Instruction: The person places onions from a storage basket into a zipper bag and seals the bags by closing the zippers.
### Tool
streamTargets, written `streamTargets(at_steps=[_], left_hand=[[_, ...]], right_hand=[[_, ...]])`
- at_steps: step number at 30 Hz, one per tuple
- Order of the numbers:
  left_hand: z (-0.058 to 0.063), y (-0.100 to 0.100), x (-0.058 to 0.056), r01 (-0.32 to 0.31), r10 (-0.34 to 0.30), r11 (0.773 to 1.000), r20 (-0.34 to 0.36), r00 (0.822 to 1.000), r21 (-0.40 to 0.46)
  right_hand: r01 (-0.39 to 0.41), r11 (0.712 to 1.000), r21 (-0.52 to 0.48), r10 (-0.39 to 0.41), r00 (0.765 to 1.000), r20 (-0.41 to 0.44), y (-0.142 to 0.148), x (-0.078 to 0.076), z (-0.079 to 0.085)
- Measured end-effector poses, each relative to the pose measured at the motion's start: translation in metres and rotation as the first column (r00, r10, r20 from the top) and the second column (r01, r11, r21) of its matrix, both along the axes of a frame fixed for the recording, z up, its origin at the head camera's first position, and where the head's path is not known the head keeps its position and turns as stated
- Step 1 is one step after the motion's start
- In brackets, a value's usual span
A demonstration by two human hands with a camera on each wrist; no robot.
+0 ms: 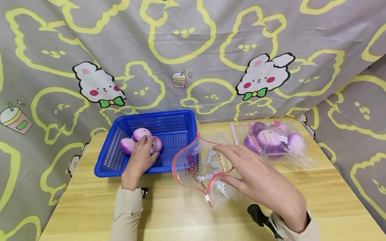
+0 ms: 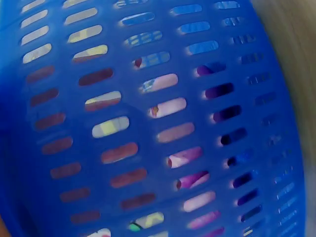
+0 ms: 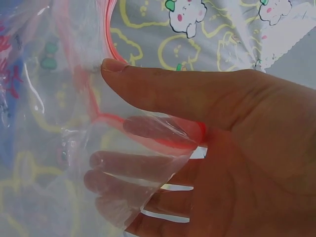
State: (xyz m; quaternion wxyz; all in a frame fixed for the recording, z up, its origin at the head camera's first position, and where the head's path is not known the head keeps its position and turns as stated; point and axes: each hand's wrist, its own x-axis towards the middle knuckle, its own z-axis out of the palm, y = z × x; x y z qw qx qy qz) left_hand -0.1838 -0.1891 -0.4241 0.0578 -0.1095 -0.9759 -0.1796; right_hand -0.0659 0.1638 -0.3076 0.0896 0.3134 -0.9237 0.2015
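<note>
A blue plastic basket (image 1: 153, 114) with slotted walls stands at the left of the table. Inside it lie purple-and-white balls, one at the left (image 1: 127, 146) and one behind (image 1: 141, 133). My left hand (image 1: 141, 156) reaches over the front rim and curls its fingers round a third ball (image 1: 157, 144). My right hand (image 1: 256, 172) has thumb and fingers spread at the mouth of a clear zip bag (image 1: 188, 167) with a red rim, keeping it wide. In the right wrist view, straight fingers (image 3: 133, 170) show through the film. The left wrist view shows the basket wall (image 2: 113, 140), hiding most of the left hand.
Behind my right hand lies another clear bag (image 1: 301, 162) filled with several purple-and-white balls. A patterned grey curtain (image 1: 208, 30) hangs along the back and sides of the wooden table (image 1: 193, 224). The zip bag's mouth stands just right of the basket.
</note>
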Motion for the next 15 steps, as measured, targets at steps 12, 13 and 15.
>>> streamTargets(at_steps=[12, 13, 15], left_hand=[[0.0005, 0.0027, -0.0078, -0.010, 0.008, 0.996, -0.027, 1.000, -0.086], [0.0006, 0.0025, -0.0083, -0.015, 0.013, 0.996, -0.034, 0.999, -0.087], [0.0009, 0.0020, -0.0089, -0.027, 0.023, 0.996, -0.046, 0.999, -0.083]], right_hand=[[-0.004, 1.000, -0.014, 0.004, 1.000, 0.005, -0.0010, -0.0014, -0.0011], [-0.004, 1.000, -0.014, 0.004, 1.000, 0.007, -0.0008, -0.0017, -0.0011], [-0.003, 1.000, -0.015, 0.003, 1.000, 0.005, -0.0003, -0.0021, -0.0010]])
